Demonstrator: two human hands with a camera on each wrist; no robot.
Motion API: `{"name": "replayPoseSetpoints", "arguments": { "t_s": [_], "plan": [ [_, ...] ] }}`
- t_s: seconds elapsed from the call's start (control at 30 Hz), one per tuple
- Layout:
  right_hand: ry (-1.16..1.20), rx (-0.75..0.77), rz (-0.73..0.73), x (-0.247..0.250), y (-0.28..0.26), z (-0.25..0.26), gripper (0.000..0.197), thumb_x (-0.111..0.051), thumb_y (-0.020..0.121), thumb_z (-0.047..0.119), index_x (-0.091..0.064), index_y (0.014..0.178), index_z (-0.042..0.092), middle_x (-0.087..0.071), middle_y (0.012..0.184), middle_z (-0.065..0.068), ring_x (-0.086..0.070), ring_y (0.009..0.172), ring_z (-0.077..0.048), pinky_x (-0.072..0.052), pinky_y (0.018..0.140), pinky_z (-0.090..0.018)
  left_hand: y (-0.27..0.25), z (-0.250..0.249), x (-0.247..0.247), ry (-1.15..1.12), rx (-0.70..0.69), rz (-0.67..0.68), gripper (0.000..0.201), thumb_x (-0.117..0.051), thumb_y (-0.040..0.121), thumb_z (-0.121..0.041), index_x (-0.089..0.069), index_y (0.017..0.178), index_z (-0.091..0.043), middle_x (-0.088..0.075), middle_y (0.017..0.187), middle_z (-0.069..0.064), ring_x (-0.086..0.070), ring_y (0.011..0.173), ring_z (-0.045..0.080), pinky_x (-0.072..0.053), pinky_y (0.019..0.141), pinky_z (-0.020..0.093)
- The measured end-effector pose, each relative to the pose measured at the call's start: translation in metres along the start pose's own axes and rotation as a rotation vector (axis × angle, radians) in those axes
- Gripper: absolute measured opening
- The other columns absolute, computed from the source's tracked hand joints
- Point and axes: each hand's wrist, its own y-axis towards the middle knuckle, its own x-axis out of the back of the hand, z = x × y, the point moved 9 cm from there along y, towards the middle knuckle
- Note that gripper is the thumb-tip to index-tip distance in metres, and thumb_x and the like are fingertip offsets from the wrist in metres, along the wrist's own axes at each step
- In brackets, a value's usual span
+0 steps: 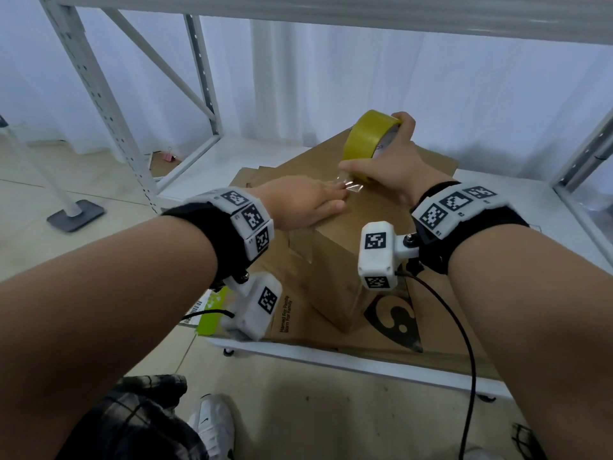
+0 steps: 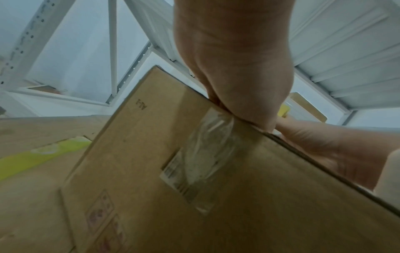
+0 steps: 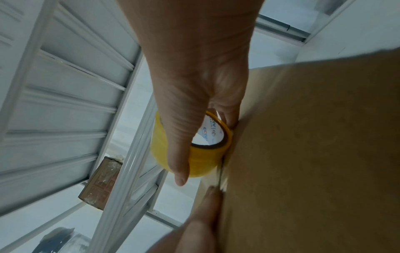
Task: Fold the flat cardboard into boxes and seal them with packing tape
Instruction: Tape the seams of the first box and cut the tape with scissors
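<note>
A: Head view: why is the left hand (image 1: pixel 306 204) flat on the box (image 1: pixel 335 260)?
B: Pinning the tape end; the right hand (image 1: pixel 393 161) grips the tape roll (image 1: pixel 366 141).
A: Left wrist?
B: Tape strip (image 2: pixel 207 149) crosses the box edge.
A: Right wrist?
B: Thumb across the roll.

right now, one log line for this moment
step: taping box | right hand: holds tape roll | left hand: presses tape end on box top
</note>
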Motion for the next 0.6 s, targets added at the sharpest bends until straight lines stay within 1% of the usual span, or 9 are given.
{"name": "replayPoseSetpoints", "arguments": {
  "t_s": [0.17, 0.23, 0.3, 0.37, 0.4, 0.43, 0.47, 0.53, 0.6],
  "plan": [
    [0.049, 0.021, -0.01, -0.006, -0.005, 0.001, 0.115, -0.088, 0.059, 0.042, -0.009, 0.142, 0.036, -0.027, 0.143, -0.009, -0.038, 0.128, -0.026, -0.039, 0.108, -0.047, 0.006, -0.005, 0.0, 0.001, 0.045, 0.013, 0.05, -0.023, 0.105, -0.034, -0.028, 0.15, -0.014, -0.016, 0.16, 0.0, -0.023, 0.144, 0.015, -0.016, 0.112, 0.025],
    [0.071, 0.004, -0.004, -0.005, -0.008, 0.003, 0.118, -0.089, 0.054, 0.046, -0.009, 0.141, 0.037, -0.028, 0.143, -0.007, -0.039, 0.128, -0.026, -0.039, 0.107, -0.048, -0.002, -0.005, 0.001, -0.033, 0.043, -0.01, 0.05, -0.026, 0.105, -0.038, -0.031, 0.15, -0.017, -0.023, 0.158, -0.002, -0.027, 0.143, 0.015, -0.02, 0.114, 0.027],
    [0.088, -0.013, 0.0, -0.005, -0.013, 0.005, 0.122, -0.088, 0.048, 0.051, -0.007, 0.14, 0.042, -0.028, 0.143, -0.007, -0.04, 0.128, -0.026, -0.04, 0.106, -0.049, -0.013, -0.001, 0.005, -0.053, 0.068, -0.062, 0.048, -0.03, 0.103, -0.042, -0.044, 0.144, -0.021, -0.043, 0.149, -0.002, -0.043, 0.133, 0.015, -0.029, 0.106, 0.022],
    [0.104, -0.022, -0.002, -0.005, -0.018, 0.006, 0.128, -0.087, 0.045, 0.054, -0.002, 0.141, 0.047, -0.027, 0.147, -0.006, -0.038, 0.13, -0.025, -0.04, 0.107, -0.049, -0.023, 0.003, 0.015, -0.09, 0.115, -0.164, 0.045, -0.036, 0.101, -0.045, -0.067, 0.118, -0.018, -0.07, 0.109, 0.003, -0.06, 0.098, 0.017, -0.037, 0.076, 0.01],
    [0.119, -0.019, -0.002, -0.005, -0.021, 0.008, 0.133, -0.086, 0.043, 0.056, 0.003, 0.142, 0.048, -0.024, 0.15, -0.006, -0.037, 0.133, -0.025, -0.039, 0.108, -0.049, -0.027, 0.007, 0.022, -0.146, 0.155, -0.236, 0.045, -0.041, 0.099, -0.045, -0.072, 0.101, -0.013, -0.07, 0.084, 0.005, -0.059, 0.081, 0.018, -0.036, 0.065, 0.011],
    [0.135, -0.018, 0.0, -0.005, -0.022, 0.009, 0.137, -0.085, 0.042, 0.057, 0.007, 0.143, 0.048, -0.021, 0.153, -0.004, -0.035, 0.135, -0.025, -0.037, 0.109, -0.049, -0.031, 0.012, 0.029, -0.21, 0.203, -0.305, 0.045, -0.045, 0.098, -0.045, -0.071, 0.092, -0.01, -0.063, 0.071, 0.003, -0.057, 0.075, 0.018, -0.036, 0.06, 0.013],
    [0.153, -0.021, -0.004, -0.004, -0.023, 0.009, 0.14, -0.085, 0.043, 0.058, 0.01, 0.146, 0.045, -0.018, 0.157, -0.003, -0.032, 0.138, -0.025, -0.036, 0.11, -0.049, -0.032, 0.018, 0.033, -0.229, 0.258, -0.356, 0.042, -0.047, 0.097, -0.044, -0.07, 0.093, -0.009, -0.061, 0.073, 0.002, -0.058, 0.079, 0.019, -0.037, 0.064, 0.015],
    [0.195, -0.032, -0.007, -0.002, -0.026, 0.008, 0.139, -0.086, 0.052, 0.056, 0.009, 0.151, 0.035, -0.016, 0.159, 0.0, -0.029, 0.141, -0.024, -0.033, 0.112, -0.049, -0.028, 0.034, 0.031, -0.173, 0.404, -0.349, 0.045, -0.049, 0.094, -0.051, -0.06, 0.116, -0.013, -0.058, 0.108, 0.007, -0.054, 0.108, 0.026, -0.041, 0.089, 0.03],
    [0.235, -0.014, -0.018, 0.0, -0.031, 0.006, 0.137, -0.086, 0.046, 0.061, -0.005, 0.152, 0.03, -0.026, 0.154, 0.002, -0.035, 0.138, -0.021, -0.037, 0.111, -0.046, -0.025, 0.053, 0.019, -0.101, 0.608, -0.237, 0.071, -0.043, 0.088, -0.067, -0.04, 0.14, -0.019, -0.042, 0.138, 0.014, -0.039, 0.128, 0.034, -0.032, 0.103, 0.043]
  ]
}}
